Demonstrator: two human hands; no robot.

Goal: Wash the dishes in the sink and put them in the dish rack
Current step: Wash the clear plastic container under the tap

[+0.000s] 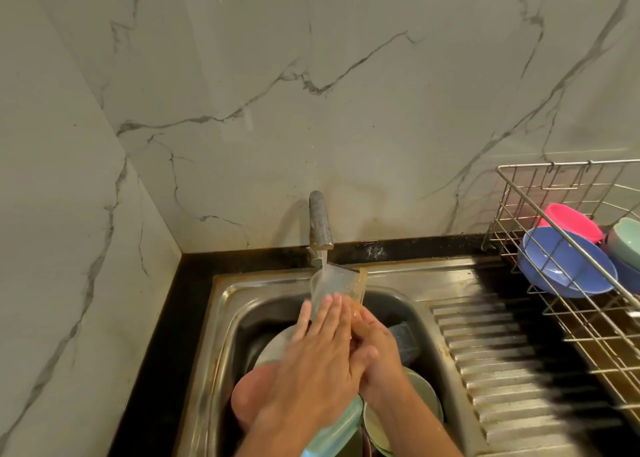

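Dishes (258,392) lay piled in the sink (221,318) at left. My left hand (320,359) lay with straight fingers against a clear cup (337,285) under the running tap (320,221); my right hand (375,349) curled round its base. Bowls (564,266) sat in the rack (588,314) at right.

Grey-veined marble wall (311,110) meeting in a corner, black countertop (166,318) below, warm dim light
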